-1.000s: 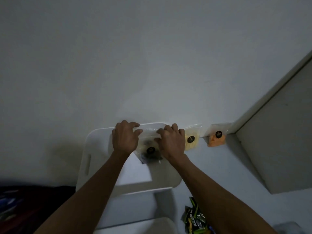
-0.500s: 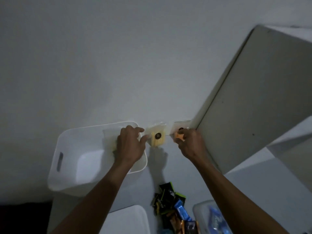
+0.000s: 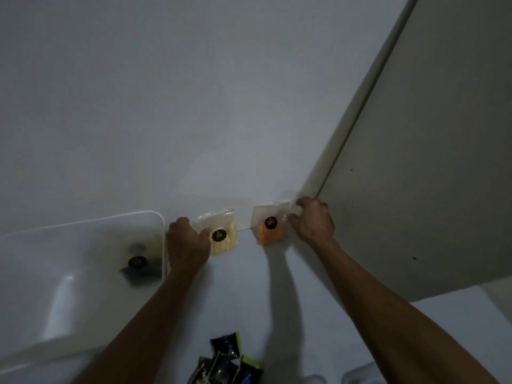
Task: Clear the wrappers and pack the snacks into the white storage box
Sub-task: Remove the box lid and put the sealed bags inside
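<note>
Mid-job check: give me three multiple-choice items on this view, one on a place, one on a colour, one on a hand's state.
1. Where is the dark snack bag?
A. inside the white storage box
B. beside the wall panel
C. in the left hand

2. What colour is the snack bag at the right hand?
A. green
B. orange
C. blue

3. What is the left hand doing?
A. hanging idle
B. gripping the box handle
C. touching the yellow snack bag

Key: 1 A, it lies within the box walls. 2 B, the orange snack bag sits at its fingers. 3 C, its thumb meets the bag.
</note>
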`<move>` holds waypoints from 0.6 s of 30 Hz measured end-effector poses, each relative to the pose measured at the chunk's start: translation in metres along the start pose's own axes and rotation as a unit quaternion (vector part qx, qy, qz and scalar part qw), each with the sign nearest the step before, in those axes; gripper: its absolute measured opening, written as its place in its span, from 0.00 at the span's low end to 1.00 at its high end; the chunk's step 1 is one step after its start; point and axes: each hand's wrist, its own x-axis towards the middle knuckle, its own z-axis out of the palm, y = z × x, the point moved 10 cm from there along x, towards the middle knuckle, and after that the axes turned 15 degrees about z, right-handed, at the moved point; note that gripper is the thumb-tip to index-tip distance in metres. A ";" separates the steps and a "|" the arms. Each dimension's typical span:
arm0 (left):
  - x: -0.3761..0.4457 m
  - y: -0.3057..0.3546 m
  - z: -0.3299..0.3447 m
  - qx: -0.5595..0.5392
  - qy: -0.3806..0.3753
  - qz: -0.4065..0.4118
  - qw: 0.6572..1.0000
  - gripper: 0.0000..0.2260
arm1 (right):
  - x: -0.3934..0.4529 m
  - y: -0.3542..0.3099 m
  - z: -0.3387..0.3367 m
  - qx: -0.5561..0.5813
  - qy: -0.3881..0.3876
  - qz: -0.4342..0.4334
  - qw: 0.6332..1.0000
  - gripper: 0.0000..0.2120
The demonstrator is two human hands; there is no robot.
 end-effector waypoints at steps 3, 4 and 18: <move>0.004 -0.012 0.015 0.003 -0.007 -0.061 0.998 0.24 | 0.025 0.011 0.023 0.038 -0.038 0.034 0.998 0.20; 0.005 -0.017 0.020 -0.001 -0.007 -0.073 0.997 0.25 | 0.030 0.015 0.031 0.056 -0.051 0.049 0.996 0.19; 0.015 -0.026 0.033 -0.052 0.042 -0.073 0.995 0.14 | 0.046 0.026 0.065 0.297 -0.090 0.097 0.946 0.18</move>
